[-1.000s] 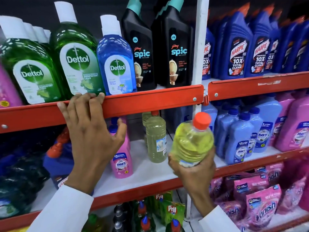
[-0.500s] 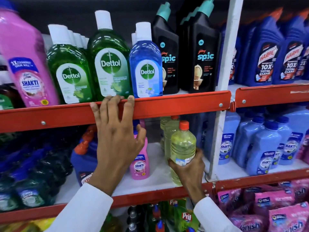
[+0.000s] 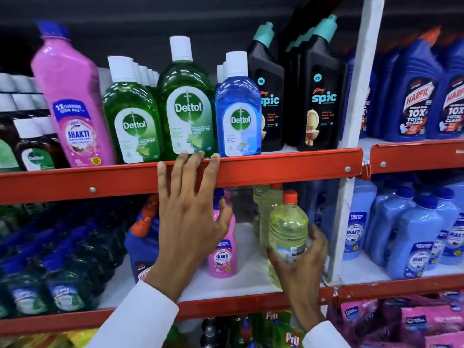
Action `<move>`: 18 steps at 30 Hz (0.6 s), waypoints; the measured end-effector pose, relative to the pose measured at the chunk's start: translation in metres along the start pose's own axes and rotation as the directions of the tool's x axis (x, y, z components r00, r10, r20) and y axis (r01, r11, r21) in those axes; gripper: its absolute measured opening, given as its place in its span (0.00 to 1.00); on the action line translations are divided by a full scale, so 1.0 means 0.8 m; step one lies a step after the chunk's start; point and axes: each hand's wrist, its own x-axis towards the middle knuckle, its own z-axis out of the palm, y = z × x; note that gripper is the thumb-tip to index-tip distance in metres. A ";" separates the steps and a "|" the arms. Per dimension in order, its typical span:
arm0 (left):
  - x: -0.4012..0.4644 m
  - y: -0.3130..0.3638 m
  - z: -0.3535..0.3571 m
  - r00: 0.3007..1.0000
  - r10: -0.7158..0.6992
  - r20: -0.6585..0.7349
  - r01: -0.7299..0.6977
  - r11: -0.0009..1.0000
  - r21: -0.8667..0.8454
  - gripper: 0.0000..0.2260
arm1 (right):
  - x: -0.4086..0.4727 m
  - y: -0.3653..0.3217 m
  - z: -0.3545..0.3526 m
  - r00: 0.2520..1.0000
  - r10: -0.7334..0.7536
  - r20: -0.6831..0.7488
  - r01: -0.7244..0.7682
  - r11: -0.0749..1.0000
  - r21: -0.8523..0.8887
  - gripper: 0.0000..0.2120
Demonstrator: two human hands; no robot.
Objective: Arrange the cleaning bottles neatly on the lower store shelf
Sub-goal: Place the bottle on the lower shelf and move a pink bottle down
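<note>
A yellow bottle with an orange cap (image 3: 287,227) stands upright on the white lower shelf (image 3: 241,280), at the front of a row of similar yellow bottles (image 3: 266,209). My right hand (image 3: 298,270) wraps around its lower part. My left hand (image 3: 190,212) rests flat with fingers spread against the red rail of the upper shelf (image 3: 276,167). A small pink Shakti bottle (image 3: 223,254) stands just right of my left hand, partly hidden by it.
Green and blue Dettol bottles (image 3: 187,106), a big pink Shakti bottle (image 3: 72,101) and black Spic bottles (image 3: 321,96) fill the upper shelf. Blue Shakti bottles (image 3: 416,232) stand right of the white upright post (image 3: 351,146). Dark bottles (image 3: 62,267) crowd the lower left. Pink pouches lie below.
The yellow bottle went from held tilted in the air to standing on the lower shelf in front of the others. My left hand stayed on the red rail.
</note>
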 end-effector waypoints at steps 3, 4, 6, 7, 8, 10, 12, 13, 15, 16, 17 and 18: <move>-0.004 -0.014 -0.001 0.999 0.030 -0.016 -0.030 1.000 -0.008 0.32 | 0.002 -0.048 -0.016 0.980 -0.156 -0.122 0.161 0.986 0.034 0.44; -0.006 -0.019 -0.001 0.999 0.031 -0.023 -0.031 0.999 -0.005 0.33 | 0.004 -0.068 -0.019 0.966 -0.211 -0.149 0.221 0.973 0.059 0.41; -0.011 -0.033 -0.005 0.998 0.024 -0.050 -0.024 1.000 0.006 0.32 | 0.009 -0.108 -0.021 0.928 -0.323 -0.185 0.347 0.931 0.116 0.36; -0.014 -0.039 -0.007 0.998 0.013 -0.068 -0.013 1.000 0.005 0.31 | 0.011 -0.129 -0.021 0.905 -0.380 -0.193 0.410 0.900 0.148 0.33; -0.017 -0.049 -0.011 0.996 -0.003 -0.090 0.004 1.000 0.007 0.30 | 0.012 -0.152 -0.019 0.876 -0.437 -0.202 0.473 0.861 0.186 0.29; -0.022 -0.071 -0.022 0.991 -0.043 -0.125 0.044 0.999 0.012 0.30 | 0.012 -0.198 -0.011 0.819 -0.536 -0.207 0.573 0.780 0.250 0.23; -0.026 -0.094 -0.032 0.986 -0.086 -0.142 0.090 0.996 0.025 0.29 | 0.009 -0.245 0.001 0.778 -0.603 -0.175 0.626 0.720 0.301 0.20; -0.029 -0.107 -0.039 0.982 -0.115 -0.150 0.122 0.992 0.032 0.30 | 0.006 -0.270 0.009 0.763 -0.629 -0.149 0.638 0.696 0.329 0.19; -0.034 -0.134 -0.050 0.972 -0.175 -0.154 0.182 0.983 0.031 0.31 | 0.000 -0.317 0.031 0.740 -0.669 -0.073 0.639 0.665 0.388 0.20; -0.035 -0.148 -0.056 0.969 -0.196 -0.148 0.202 0.979 0.024 0.33 | -0.004 -0.341 0.044 0.730 -0.683 -0.023 0.632 0.661 0.405 0.22; -0.036 -0.158 -0.060 0.969 -0.209 -0.135 0.213 0.977 0.017 0.34 | -0.007 -0.361 0.056 0.722 -0.692 0.029 0.624 0.669 0.404 0.24; -0.036 -0.169 -0.065 0.969 -0.213 -0.122 0.217 0.976 0.018 0.35 | -0.010 -0.381 0.070 0.715 -0.694 0.081 0.619 0.682 0.390 0.27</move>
